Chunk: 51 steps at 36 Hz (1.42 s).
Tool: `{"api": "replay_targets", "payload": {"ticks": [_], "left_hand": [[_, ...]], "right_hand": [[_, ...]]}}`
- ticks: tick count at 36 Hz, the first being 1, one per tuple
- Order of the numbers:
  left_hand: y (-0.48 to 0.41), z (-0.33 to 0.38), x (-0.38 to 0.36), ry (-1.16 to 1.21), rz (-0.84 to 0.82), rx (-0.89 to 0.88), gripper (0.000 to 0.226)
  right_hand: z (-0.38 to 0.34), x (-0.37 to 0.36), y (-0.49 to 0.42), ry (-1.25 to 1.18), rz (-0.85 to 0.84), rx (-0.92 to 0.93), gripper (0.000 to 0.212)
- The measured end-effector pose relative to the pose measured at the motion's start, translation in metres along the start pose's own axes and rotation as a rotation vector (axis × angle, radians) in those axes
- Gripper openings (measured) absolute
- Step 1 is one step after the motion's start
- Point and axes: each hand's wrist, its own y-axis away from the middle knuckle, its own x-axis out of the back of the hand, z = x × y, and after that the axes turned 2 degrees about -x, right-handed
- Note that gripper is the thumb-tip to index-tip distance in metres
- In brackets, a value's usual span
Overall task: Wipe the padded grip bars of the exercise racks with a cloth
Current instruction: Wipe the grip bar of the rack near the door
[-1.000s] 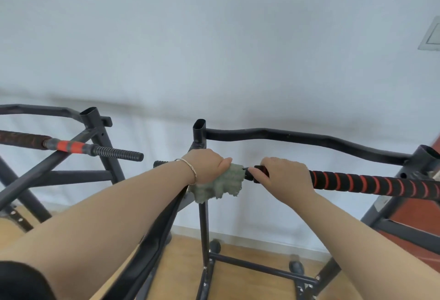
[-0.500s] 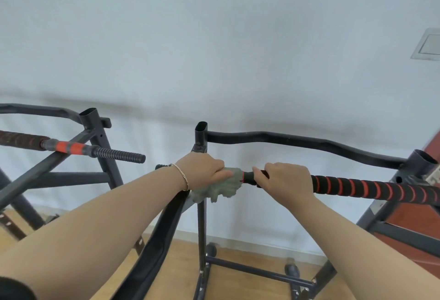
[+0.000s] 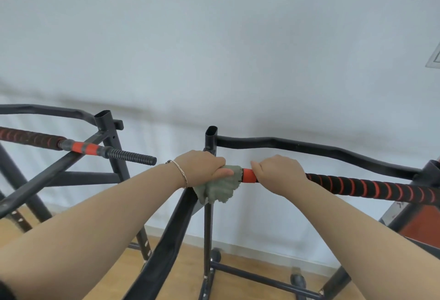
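Your left hand gripped the green cloth around the padded bar. Your right hand clasped the bar just beside it. Marks on the pale label were unreadable.

- My left hand gripped the green cloth around the padded grip bar.
- My right hand gripped the bar just beside it.

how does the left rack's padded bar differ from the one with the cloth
The left bar is untouched; the right bar has the left hand gripping a green cloth around it and the right hand holding it bare. The left bar's ribbed black end shows; the right bar's is covered. Both have red-striped black padding.
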Motion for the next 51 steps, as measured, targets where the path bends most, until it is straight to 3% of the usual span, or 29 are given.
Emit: {"api": "replay_targets", "payload": {"ticks": [4, 9, 14, 16, 22, 29, 31, 38, 48, 51], "left_hand": [[0.004, -0.007, 0.004, -0.025, 0.015, -0.004, 0.049], [0.030, -0.046, 0.003, -0.198, 0.000, 0.022, 0.056], [0.043, -0.060, -0.012, -0.170, 0.014, 0.104, 0.049], [0.042, -0.059, -0.016, -0.136, 0.032, 0.117, 0.047], [0.039, -0.058, -0.024, -0.051, 0.093, 0.191, 0.042], [0.038, -0.059, -0.030, 0.054, 0.252, 0.306, 0.033], [0.036, -0.058, -0.031, -0.017, 0.239, 0.355, 0.022], [0.030, -0.049, -0.038, -0.206, 0.186, 0.508, 0.053], [0.033, -0.043, -0.024, -0.178, 0.117, 0.585, 0.060], [0.035, -0.045, -0.019, -0.224, 0.164, 0.592, 0.056]], "right_hand": [[-0.002, 0.001, -0.005, 0.018, 0.021, 0.021, 0.007], [0.006, -0.005, 0.001, -0.012, 0.051, -0.044, 0.036], [0.000, -0.004, -0.003, -0.169, -0.031, -0.131, 0.074], [-0.005, -0.003, -0.008, -0.198, -0.079, -0.089, 0.080], [-0.030, -0.001, -0.021, -0.223, -0.057, 0.057, 0.058], [-0.040, -0.012, -0.023, -0.089, 0.159, 0.018, 0.068], [-0.039, -0.011, -0.025, -0.075, 0.167, 0.007, 0.068], [-0.040, -0.014, -0.033, -0.086, 0.142, -0.009, 0.064], [-0.043, -0.022, -0.035, -0.085, 0.130, -0.024, 0.059], [-0.044, -0.022, -0.035, -0.102, 0.128, -0.044, 0.057]]}}
